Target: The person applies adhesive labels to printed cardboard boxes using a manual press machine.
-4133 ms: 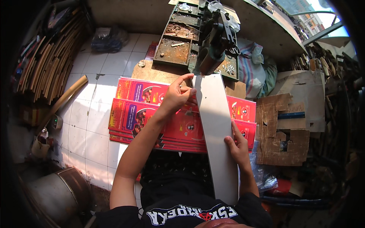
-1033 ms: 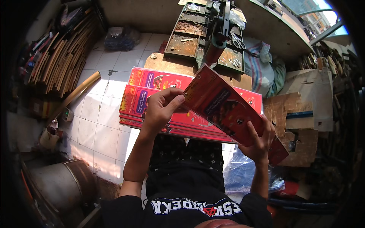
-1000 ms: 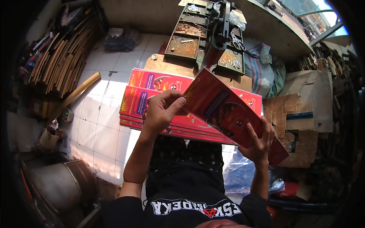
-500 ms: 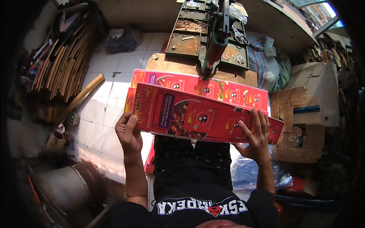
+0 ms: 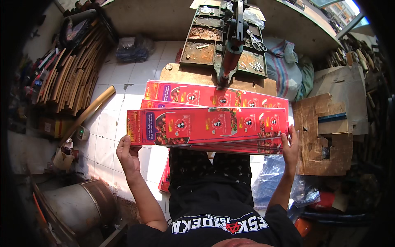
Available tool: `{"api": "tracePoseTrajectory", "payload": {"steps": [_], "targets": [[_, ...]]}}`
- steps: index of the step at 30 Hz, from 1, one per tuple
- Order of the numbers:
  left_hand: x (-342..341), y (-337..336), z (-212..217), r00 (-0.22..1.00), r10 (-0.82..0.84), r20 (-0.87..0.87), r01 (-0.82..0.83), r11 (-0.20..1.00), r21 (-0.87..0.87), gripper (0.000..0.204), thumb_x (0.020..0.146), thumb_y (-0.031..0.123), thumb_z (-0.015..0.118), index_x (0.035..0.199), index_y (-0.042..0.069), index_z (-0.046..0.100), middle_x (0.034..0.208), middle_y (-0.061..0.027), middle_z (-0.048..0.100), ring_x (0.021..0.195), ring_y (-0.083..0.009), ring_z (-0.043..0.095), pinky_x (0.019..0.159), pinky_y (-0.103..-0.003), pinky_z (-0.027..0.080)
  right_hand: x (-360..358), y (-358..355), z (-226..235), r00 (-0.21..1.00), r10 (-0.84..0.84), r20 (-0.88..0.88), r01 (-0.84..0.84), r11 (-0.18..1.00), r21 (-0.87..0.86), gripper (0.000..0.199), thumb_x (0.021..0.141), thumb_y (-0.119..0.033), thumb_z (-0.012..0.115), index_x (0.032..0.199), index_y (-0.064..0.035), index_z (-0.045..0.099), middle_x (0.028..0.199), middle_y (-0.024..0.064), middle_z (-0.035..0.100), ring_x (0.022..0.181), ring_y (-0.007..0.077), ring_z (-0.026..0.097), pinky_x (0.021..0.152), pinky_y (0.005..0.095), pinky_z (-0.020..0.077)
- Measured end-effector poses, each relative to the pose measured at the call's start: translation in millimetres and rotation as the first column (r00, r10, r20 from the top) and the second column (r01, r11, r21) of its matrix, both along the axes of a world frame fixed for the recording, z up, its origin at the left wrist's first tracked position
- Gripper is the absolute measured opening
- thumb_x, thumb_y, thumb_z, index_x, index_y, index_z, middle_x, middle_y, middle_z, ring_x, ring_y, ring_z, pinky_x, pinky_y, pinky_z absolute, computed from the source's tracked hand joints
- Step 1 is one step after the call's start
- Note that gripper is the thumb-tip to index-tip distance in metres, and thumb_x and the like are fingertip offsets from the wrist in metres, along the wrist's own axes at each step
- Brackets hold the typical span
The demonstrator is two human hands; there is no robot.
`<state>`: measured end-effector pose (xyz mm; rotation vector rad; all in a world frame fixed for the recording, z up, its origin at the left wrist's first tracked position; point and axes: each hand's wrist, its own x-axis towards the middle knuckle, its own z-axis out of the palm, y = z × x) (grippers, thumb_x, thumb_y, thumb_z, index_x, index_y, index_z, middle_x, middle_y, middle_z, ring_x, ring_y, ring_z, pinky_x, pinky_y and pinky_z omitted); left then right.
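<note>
A long red printed sheet (image 5: pixel 193 127), with pictures of food on it, lies nearly level across my lap. My left hand (image 5: pixel 129 156) pinches its lower left corner, thumb on top. At the other end, my right hand (image 5: pixel 291 146) grips the right edge between thumb and fingers. More red sheets (image 5: pixel 263 147) show beneath its lower edge, and another stack of red sheets (image 5: pixel 275 101) lies behind it on a wooden board (image 5: pixel 181 75). Just beyond that stack stands a hand press (image 5: pixel 231 61), its foot close to the sheets.
Divided metal trays (image 5: pixel 202 49) with small parts flank the press; scissors (image 5: pixel 257 41) lie on the right one. Cut wooden boards (image 5: pixel 74 74) are stacked left, above a bamboo pole (image 5: pixel 92 109). Right are a broken brown board (image 5: pixel 308 136) and clear plastic (image 5: pixel 267 181).
The held sheet has swung from a tilt to nearly level and shifted left. My right hand has moved from resting on its face to its right end; my left hand went lower and left.
</note>
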<state>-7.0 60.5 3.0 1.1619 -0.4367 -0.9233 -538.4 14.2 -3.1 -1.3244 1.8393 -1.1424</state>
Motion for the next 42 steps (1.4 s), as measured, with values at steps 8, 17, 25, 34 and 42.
{"api": "tracePoseTrajectory", "payload": {"steps": [8, 17, 25, 34, 42], "targets": [[-4, -2, 5, 0.996, -0.042, 0.079, 0.050, 0.994, -0.093, 0.032, 0.095, 0.024, 0.065, 0.110, -0.003, 0.058, 0.094, -0.0115, 0.068, 0.075, -0.0159, 0.069, 0.067, -0.028, 0.061, 3, -3, -6, 0.998, -0.032, 0.047, 0.035, 0.998, -0.057, 0.057, 0.094, -0.012, 0.064, 0.143, 0.0049, 0.041, 0.133, 0.0193, 0.055, 0.120, 0.0224, 0.055, 0.101, 0.0343, 0.0433], [-1, -24, 18, 0.989, -0.061, 0.131, 0.073, 0.994, -0.085, 0.031, 0.095, 0.022, 0.065, 0.112, -0.004, 0.057, 0.095, -0.0115, 0.068, 0.076, -0.0164, 0.069, 0.068, -0.030, 0.061, 1, -12, 1, 0.978, -0.076, 0.194, 0.117, 0.972, -0.206, 0.044, 0.097, -0.010, 0.059, 0.137, 0.0052, 0.047, 0.128, 0.0157, 0.059, 0.115, 0.0182, 0.057, 0.096, 0.0298, 0.0459], [0, -100, 30, 0.730, -0.169, 0.662, 0.039, 0.978, 0.207, 0.027, 0.097, 0.023, 0.062, 0.101, -0.003, 0.067, 0.078, -0.0031, 0.065, 0.065, -0.0075, 0.053, 0.059, -0.023, 0.044, -15, -45, 9, 0.969, -0.131, 0.208, 0.166, 0.973, -0.160, 0.040, 0.098, -0.010, 0.059, 0.133, 0.0071, 0.051, 0.114, 0.0097, 0.064, 0.097, 0.0085, 0.060, 0.084, 0.0225, 0.0486], [3, -134, -1, 0.298, -0.252, 0.921, -0.014, 0.963, 0.268, 0.045, 0.095, 0.033, 0.063, 0.118, -0.006, 0.062, 0.122, -0.0191, 0.058, 0.110, -0.0301, 0.057, 0.095, -0.039, 0.045, -26, -69, -4, 0.987, -0.145, 0.075, 0.155, 0.975, -0.160, 0.045, 0.097, -0.015, 0.062, 0.134, 0.0059, 0.051, 0.124, 0.0169, 0.062, 0.110, 0.0181, 0.060, 0.094, 0.0310, 0.0469], [13, -99, -1, 0.443, -0.541, 0.715, -0.097, 0.763, 0.639, 0.065, 0.096, 0.050, 0.056, 0.132, -0.003, 0.054, 0.117, -0.0232, 0.062, 0.106, -0.0326, 0.063, 0.093, -0.039, 0.047, -37, -15, -36, 0.987, -0.141, 0.071, 0.133, 0.985, 0.111, 0.051, 0.097, -0.021, 0.063, 0.140, 0.0007, 0.047, 0.117, 0.0174, 0.064, 0.106, 0.0182, 0.060, 0.093, 0.0314, 0.0473]]}}
